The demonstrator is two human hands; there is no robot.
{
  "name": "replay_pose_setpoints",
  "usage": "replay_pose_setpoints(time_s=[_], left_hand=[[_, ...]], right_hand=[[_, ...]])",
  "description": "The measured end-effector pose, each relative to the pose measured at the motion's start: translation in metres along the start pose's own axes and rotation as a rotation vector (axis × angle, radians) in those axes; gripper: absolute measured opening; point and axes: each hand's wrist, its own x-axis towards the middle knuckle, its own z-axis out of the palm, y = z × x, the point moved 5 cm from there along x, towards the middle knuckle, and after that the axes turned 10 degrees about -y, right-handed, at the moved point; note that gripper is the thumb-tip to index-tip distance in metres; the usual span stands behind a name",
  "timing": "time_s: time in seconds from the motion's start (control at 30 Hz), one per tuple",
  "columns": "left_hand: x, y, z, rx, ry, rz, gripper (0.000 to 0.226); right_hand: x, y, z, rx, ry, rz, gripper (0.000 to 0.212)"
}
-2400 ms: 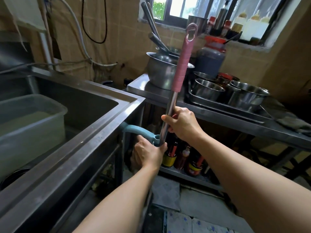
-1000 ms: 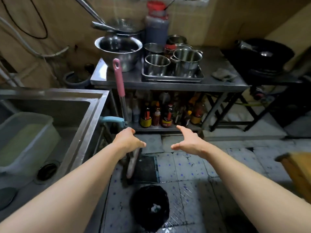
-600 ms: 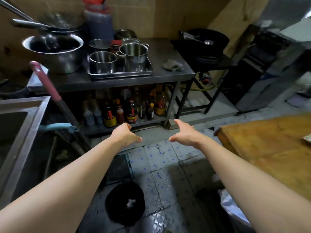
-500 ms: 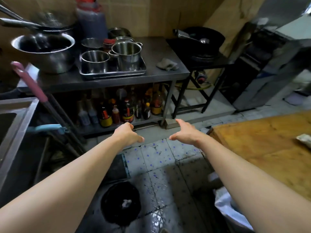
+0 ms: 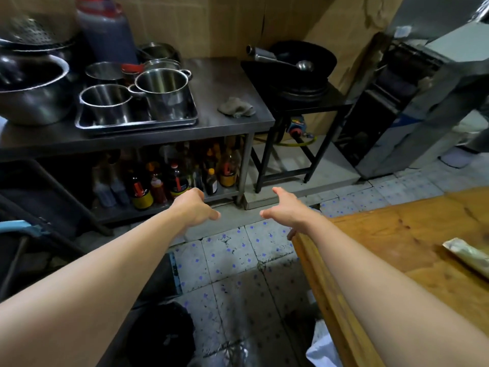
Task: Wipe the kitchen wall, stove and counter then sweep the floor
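Note:
My left hand [image 5: 195, 209] and my right hand [image 5: 287, 209] reach forward over the floor, both relaxed and holding nothing. A grey rag [image 5: 236, 107] lies crumpled on the steel counter [image 5: 225, 75], right of a tray [image 5: 137, 124] with pots. The stove stand [image 5: 304, 104] carries a black wok [image 5: 304, 62] with a ladle. The tan wall [image 5: 211, 22] rises behind them. The tiled floor [image 5: 227, 258] has blue speckles. A light-blue handle [image 5: 18, 226] shows at the left edge.
Sauce bottles [image 5: 172, 181] fill the shelf under the counter. A wooden table [image 5: 410, 255] stands at the right with a packet [image 5: 468, 256] on it. A black bag [image 5: 161, 337] sits on the floor below my left arm. A steel appliance [image 5: 423, 102] stands at far right.
My hands let go of the pink-handled broom, which now leans out of view at left. My view has swung right, from the sink to the counter, stove and wooden table.

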Motion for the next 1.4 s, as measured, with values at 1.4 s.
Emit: replay_pose_setpoints(time_s=[1.4], left_hand=[[0.362, 0.165, -0.210, -0.073, 0.031, 0.085, 0.061]], right_hand=[[0.424, -0.188, -0.164, -0.153, 0.091, -0.059, 0.085]])
